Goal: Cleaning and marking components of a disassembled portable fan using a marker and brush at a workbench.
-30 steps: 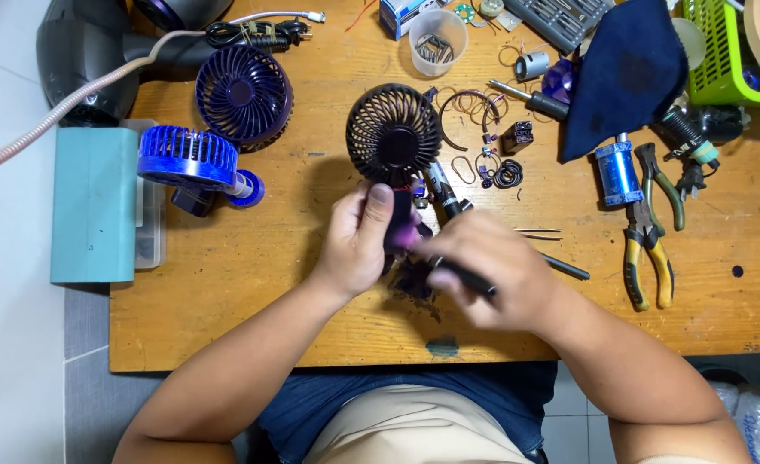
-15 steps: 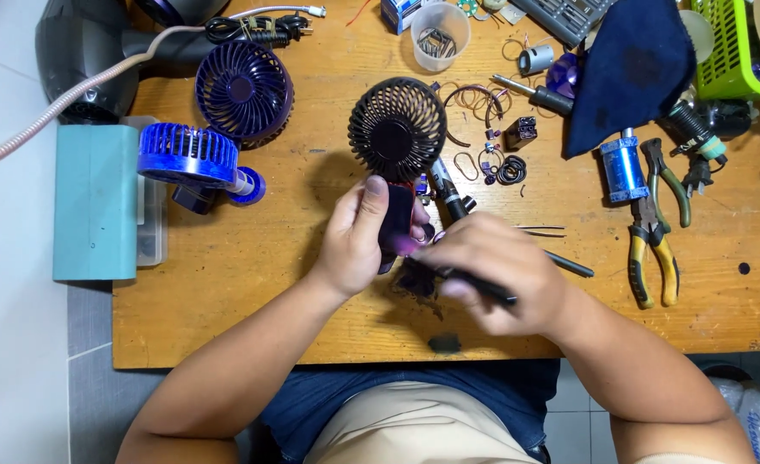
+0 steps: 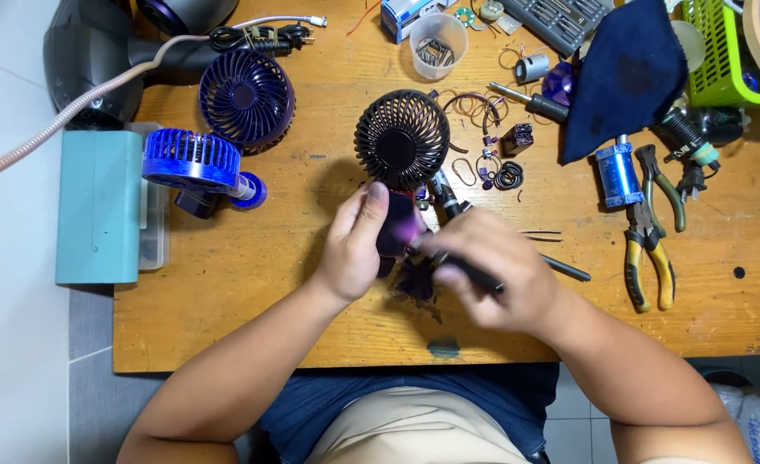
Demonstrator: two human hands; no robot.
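Fan (image 3: pixel 401 146) handle gripped inside left hand (image 3: pixel 354 249).

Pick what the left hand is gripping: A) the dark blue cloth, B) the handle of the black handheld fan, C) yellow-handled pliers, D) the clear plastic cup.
B: the left hand wraps the handle of the black fan, whose round grille sticks out above the fingers.

The round handheld fan with a spiral grille (image 3: pixel 401 139) is black, its handle dark purple. A second round fan grille (image 3: pixel 247 99) is deep navy; a bright blue fan head (image 3: pixel 191 159) lies beside a teal box (image 3: pixel 99 206). The wooden table (image 3: pixel 251 283) is honey-brown. Pliers with yellow-and-black handles (image 3: pixel 646 258) lie near a dark blue cloth (image 3: pixel 625 77) and a lime-green plastic basket (image 3: pixel 723 51).
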